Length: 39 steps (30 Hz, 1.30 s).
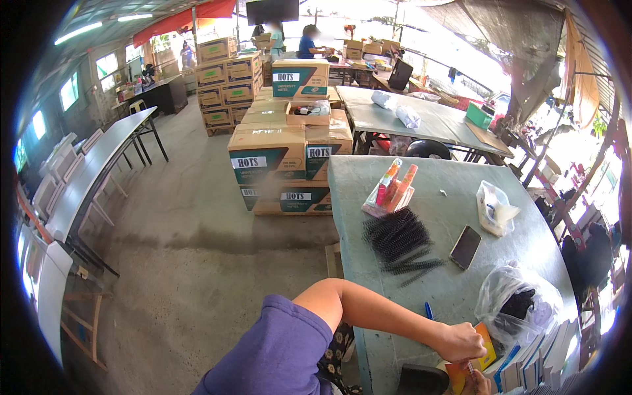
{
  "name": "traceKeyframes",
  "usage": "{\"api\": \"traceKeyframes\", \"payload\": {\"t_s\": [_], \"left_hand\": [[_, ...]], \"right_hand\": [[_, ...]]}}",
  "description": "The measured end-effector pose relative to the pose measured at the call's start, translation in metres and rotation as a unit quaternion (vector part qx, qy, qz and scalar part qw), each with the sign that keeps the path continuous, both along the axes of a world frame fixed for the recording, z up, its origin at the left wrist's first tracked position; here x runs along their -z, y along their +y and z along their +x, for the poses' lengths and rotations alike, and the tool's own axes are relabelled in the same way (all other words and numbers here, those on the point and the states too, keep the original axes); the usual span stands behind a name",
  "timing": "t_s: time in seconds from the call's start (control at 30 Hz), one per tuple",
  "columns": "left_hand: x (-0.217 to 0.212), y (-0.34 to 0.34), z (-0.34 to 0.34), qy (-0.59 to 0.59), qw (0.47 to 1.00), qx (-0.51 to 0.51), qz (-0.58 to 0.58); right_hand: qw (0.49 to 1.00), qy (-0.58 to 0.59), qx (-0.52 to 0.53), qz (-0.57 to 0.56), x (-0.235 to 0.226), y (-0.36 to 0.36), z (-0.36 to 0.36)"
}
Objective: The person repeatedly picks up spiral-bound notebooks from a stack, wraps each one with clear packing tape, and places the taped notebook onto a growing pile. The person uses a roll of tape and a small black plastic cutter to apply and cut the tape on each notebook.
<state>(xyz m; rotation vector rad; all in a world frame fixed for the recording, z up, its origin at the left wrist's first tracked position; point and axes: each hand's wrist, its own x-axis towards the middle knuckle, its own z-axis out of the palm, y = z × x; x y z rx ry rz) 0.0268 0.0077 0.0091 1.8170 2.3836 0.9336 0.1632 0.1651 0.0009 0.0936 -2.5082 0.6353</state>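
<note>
My left hand (461,342) reaches from the purple sleeve across the green table (382,296) and is closed on an orange-covered notebook (486,347) near the table's near edge. Just below it, at the picture's lower edge, part of my right hand (476,382) touches the same notebook; its grip is hidden. A row of notebooks (534,365) stands on edge to the right. A pile of black spiral binding coils (398,238) lies farther up the table, away from both hands. A blue pen (428,311) lies beside my forearm.
On the table are a dark phone (465,247), a clear tray of orange tubes (390,192), and two plastic bags (497,210) (517,304). Stacked cardboard boxes (283,158) stand on the concrete floor to the left. More tables and people sit at the back.
</note>
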Motion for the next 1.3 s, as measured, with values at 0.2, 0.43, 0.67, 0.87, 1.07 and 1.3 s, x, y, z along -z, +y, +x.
{"api": "traceKeyframes", "payload": {"t_s": [0.2,0.43,0.67,0.87,1.07,1.3], "left_hand": [[0.034,0.028,-0.020,-0.175,0.982,0.030,-0.059],[-0.015,-0.006,0.001,-0.118,0.983,-0.072,-0.119],[0.038,-0.016,0.054,0.098,0.994,-0.028,0.041],[0.058,-0.012,0.056,-0.185,0.981,0.004,0.056],[-0.026,-0.006,0.022,0.111,0.969,-0.108,0.191],[-0.007,0.007,0.023,0.083,0.973,-0.079,0.203]], "right_hand": [[0.995,-0.004,-0.034,0.097,0.008,0.013,-0.002],[0.995,-0.055,0.047,-0.066,0.005,-0.007,-0.007],[0.991,-0.062,0.117,-0.025,-0.012,0.005,0.014],[0.875,-0.018,-0.003,-0.483,0.051,0.041,0.022],[0.870,0.051,0.024,-0.490,0.059,0.030,0.016],[0.883,0.040,0.021,-0.468,0.059,0.025,0.023]]}}
